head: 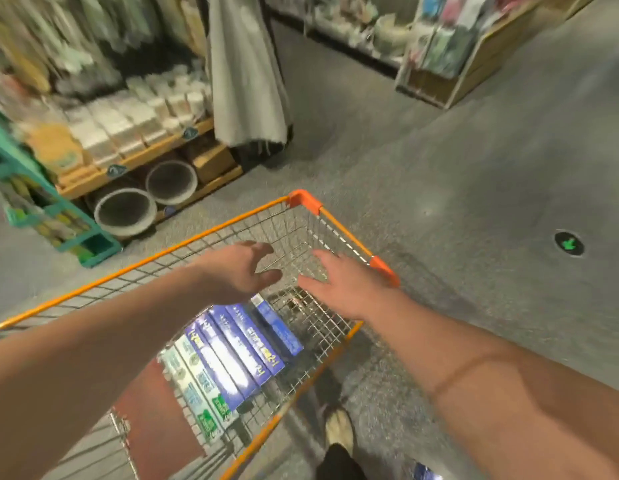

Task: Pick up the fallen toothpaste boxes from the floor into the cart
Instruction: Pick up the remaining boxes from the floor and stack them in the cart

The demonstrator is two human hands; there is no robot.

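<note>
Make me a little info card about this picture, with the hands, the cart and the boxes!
place: shop aisle with shelves
cart: wire, orange rim
in cart: blue and green-white toothpaste boxes, side by side
left hand: open, empty, over the cart
right hand: open, empty, over the cart
floor: blue thing at bottom edge, perhaps another box

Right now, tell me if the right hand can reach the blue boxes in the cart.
Probably yes: the right hand hovers open over the open-topped cart, nothing covering the blue boxes.
</note>
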